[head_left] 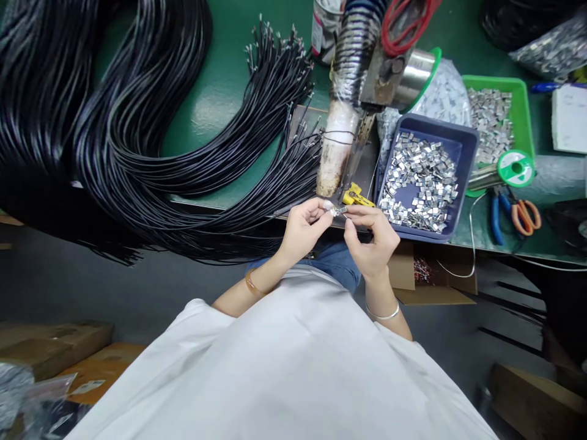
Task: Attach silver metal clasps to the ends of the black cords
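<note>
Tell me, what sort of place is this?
Probably a cable-assembly workshop. Thick bundles of black cables drape over the green workbench, a dark blue tray holds what look like metal connector shells, and beside it sits a green-ended spool of what may be solder wire.

The person wears a loose, plain white top (293,360), smooth across the front, with soft creases and sleeves (195,313) that leave the forearms bare. A brownish, amber-toned bangle (249,282) circles the left wrist (269,273); a slim, silvery-white one rings the right wrist (378,298). Blue denim trousers (345,264) show beyond the hem.
</note>
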`<state>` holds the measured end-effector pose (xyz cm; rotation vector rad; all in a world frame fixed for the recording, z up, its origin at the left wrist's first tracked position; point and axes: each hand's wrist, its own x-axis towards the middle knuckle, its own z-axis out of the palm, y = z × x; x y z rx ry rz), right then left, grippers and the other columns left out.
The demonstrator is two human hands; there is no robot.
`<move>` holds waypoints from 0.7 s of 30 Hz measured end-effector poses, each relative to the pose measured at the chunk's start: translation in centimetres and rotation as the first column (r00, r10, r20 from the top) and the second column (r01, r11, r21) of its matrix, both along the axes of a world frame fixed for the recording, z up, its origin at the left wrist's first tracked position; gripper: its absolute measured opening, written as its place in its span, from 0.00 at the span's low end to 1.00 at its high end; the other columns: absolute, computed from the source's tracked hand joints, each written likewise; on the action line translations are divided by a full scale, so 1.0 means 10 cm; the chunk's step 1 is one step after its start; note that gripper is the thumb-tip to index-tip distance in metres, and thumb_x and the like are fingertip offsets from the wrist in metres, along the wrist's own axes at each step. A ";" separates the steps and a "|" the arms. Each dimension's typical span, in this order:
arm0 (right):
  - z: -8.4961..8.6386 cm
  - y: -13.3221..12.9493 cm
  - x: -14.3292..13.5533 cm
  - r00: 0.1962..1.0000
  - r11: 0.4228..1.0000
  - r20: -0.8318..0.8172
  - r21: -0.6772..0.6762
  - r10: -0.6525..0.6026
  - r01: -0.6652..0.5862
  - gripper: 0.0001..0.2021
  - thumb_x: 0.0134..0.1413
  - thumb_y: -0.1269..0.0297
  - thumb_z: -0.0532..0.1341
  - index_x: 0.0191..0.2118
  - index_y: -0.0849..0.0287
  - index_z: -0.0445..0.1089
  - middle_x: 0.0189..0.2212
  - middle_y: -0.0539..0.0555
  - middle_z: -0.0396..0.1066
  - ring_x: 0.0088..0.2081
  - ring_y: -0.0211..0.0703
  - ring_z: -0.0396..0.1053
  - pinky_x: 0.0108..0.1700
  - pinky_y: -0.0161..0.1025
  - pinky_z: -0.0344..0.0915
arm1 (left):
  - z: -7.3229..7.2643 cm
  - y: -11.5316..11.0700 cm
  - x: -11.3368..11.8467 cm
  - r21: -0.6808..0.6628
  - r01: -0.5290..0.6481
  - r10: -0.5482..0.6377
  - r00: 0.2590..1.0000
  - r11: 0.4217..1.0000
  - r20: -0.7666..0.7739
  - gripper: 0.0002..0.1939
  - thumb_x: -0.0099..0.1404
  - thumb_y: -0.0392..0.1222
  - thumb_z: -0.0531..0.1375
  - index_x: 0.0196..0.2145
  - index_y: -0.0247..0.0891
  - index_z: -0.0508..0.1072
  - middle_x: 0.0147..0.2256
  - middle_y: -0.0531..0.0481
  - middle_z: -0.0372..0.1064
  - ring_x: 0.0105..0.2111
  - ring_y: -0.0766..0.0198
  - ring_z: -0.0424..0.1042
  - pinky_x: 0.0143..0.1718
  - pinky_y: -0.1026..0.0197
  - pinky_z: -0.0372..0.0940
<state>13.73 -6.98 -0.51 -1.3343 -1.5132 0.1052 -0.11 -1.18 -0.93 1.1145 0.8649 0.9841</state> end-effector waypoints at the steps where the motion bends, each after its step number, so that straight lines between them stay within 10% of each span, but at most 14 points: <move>1: 0.00 0.00 0.00 1.000 1.000 -0.004 0.001 0.005 -0.005 0.05 0.59 0.73 0.64 0.36 0.54 0.69 0.39 0.53 0.80 0.41 0.43 0.80 0.45 0.42 0.77 | 0.01 0.00 0.00 -0.002 0.000 0.000 1.000 1.000 -0.003 0.11 0.59 0.44 0.68 0.28 0.36 0.72 0.21 0.59 0.57 0.22 0.73 0.57 0.26 0.69 0.56; 7: -0.03 -0.06 0.06 0.991 0.994 -0.119 -0.097 -0.066 0.055 0.01 0.64 0.67 0.61 0.40 0.53 0.68 0.34 0.49 0.78 0.30 0.38 0.78 0.30 0.35 0.74 | 0.01 -0.04 -0.03 -0.030 0.084 -0.086 0.994 0.996 -0.066 0.11 0.59 0.43 0.66 0.27 0.36 0.70 0.19 0.61 0.51 0.20 0.74 0.49 0.23 0.68 0.46; 12: 0.19 -0.13 0.22 0.916 0.835 -0.152 0.376 -0.372 0.402 0.05 0.64 0.56 0.61 0.39 0.49 0.67 0.22 0.42 0.58 0.14 0.31 0.55 0.16 0.36 0.54 | -0.15 -0.22 -0.18 -0.046 0.435 -0.434 0.871 0.899 -0.231 0.09 0.63 0.43 0.62 0.29 0.34 0.72 0.17 0.61 0.52 0.18 0.75 0.51 0.22 0.69 0.49; 15: 0.39 -0.21 0.35 0.883 0.847 -0.123 0.251 -0.453 0.469 0.07 0.63 0.57 0.62 0.45 0.48 0.68 0.27 0.44 0.62 0.17 0.33 0.61 0.19 0.37 0.58 | -0.21 -0.33 -0.30 -0.041 0.486 -0.473 0.824 0.873 -0.311 0.07 0.63 0.40 0.64 0.33 0.33 0.77 0.19 0.56 0.67 0.19 0.72 0.62 0.24 0.69 0.58; 19: 0.41 -0.24 0.66 0.891 0.863 0.002 -0.247 -0.454 0.440 0.07 0.64 0.57 0.60 0.41 0.54 0.67 0.26 0.46 0.70 0.25 0.40 0.72 0.32 0.40 0.70 | -0.21 -0.28 -0.42 0.245 0.162 -0.045 0.905 0.956 -0.422 0.10 0.66 0.43 0.64 0.38 0.33 0.80 0.31 0.47 0.78 0.27 0.67 0.73 0.30 0.66 0.67; 21: 0.32 -0.18 0.84 0.854 0.797 0.163 -0.308 -0.493 0.519 0.07 0.59 0.58 0.62 0.35 0.54 0.67 0.27 0.47 0.70 0.27 0.41 0.71 0.36 0.42 0.69 | -0.19 -0.14 -0.45 0.548 0.013 0.275 0.855 0.837 -0.440 0.09 0.68 0.41 0.62 0.38 0.34 0.80 0.34 0.45 0.78 0.30 0.65 0.72 0.34 0.63 0.68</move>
